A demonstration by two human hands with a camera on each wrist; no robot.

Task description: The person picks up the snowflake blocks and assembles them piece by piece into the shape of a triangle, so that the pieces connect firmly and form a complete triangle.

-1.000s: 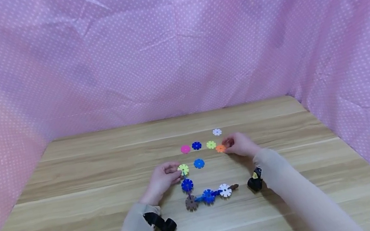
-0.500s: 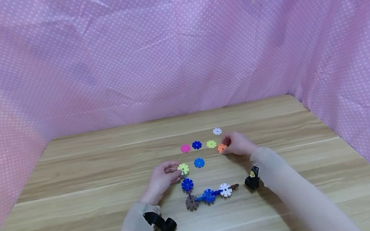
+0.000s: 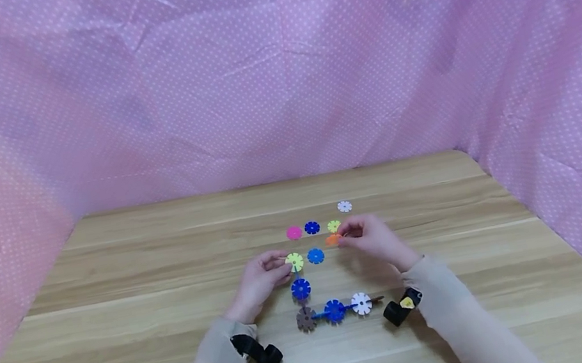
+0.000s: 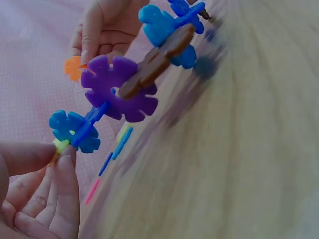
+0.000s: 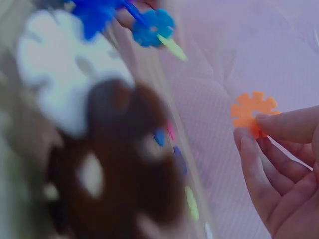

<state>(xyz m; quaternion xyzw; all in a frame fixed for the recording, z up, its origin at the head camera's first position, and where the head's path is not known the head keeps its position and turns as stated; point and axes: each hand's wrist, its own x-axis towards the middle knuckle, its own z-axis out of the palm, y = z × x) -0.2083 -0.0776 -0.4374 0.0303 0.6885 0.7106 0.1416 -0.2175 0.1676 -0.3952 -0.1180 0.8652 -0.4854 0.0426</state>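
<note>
Lengthening the chain (image 3: pixel 301 289), seemingly: left hand (image 3: pixel 258 286) pinches its yellow end disc (image 3: pixel 295 262), right hand (image 3: pixel 376 242) pinches an orange disc (image 3: pixel 333 239) near but apart from it; next move likely calls for slotting the two together.

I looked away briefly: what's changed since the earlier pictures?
The right hand has carried the orange disc leftward, toward the left hand, tipping it. Nothing was newly gripped or released: the left hand still pinches the yellow disc ending the chain, and the loose discs stay on the table.
</note>
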